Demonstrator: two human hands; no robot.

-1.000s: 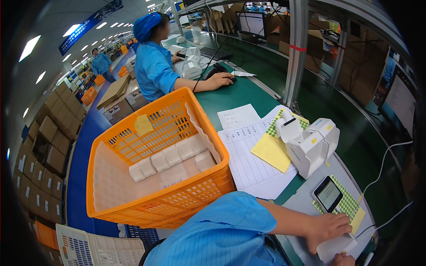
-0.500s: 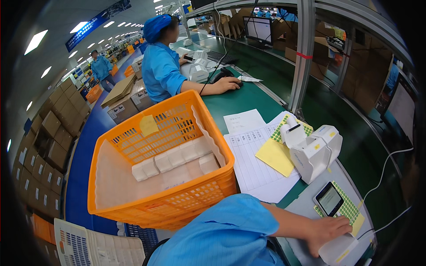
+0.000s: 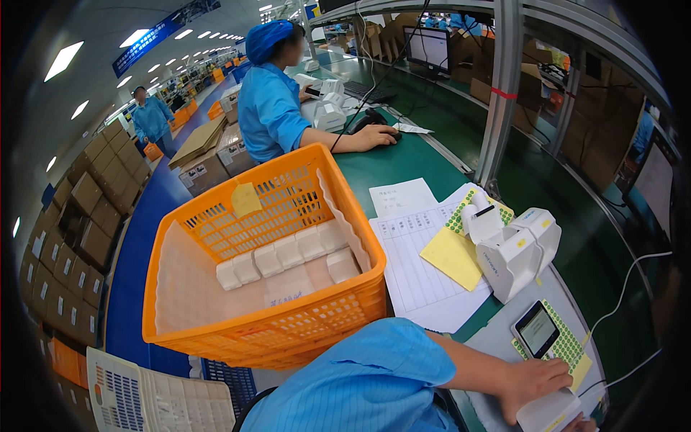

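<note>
My left hand (image 3: pixel 531 383) reaches to the right side of the bench, its thumb and fingers spread around a white plastic device (image 3: pixel 548 412) with a yellow label. A sliver of my right hand (image 3: pixel 581 425) shows at the lower edge, against the same device; most of its fingers are out of sight. Just beyond the left hand, a small handheld unit with a lit screen (image 3: pixel 538 328) lies on a sheet of green round stickers (image 3: pixel 566 335). A white rounded device with an open lid (image 3: pixel 509 259) stands farther back.
A large orange crate (image 3: pixel 266 338), lined and holding several white boxes (image 3: pixel 288 252), stands left of my arm. Papers (image 3: pixel 425 266) and a yellow pad (image 3: pixel 452 258) lie beside it. A co-worker (image 3: pixel 272 108) sits beyond, hand on a mouse. A metal post (image 3: pixel 497 101) rises behind.
The view has shifted slightly, so the bench and crate appear moved. Part of my right hand has come into sight at the lower edge. The walking person in the distance has moved.
</note>
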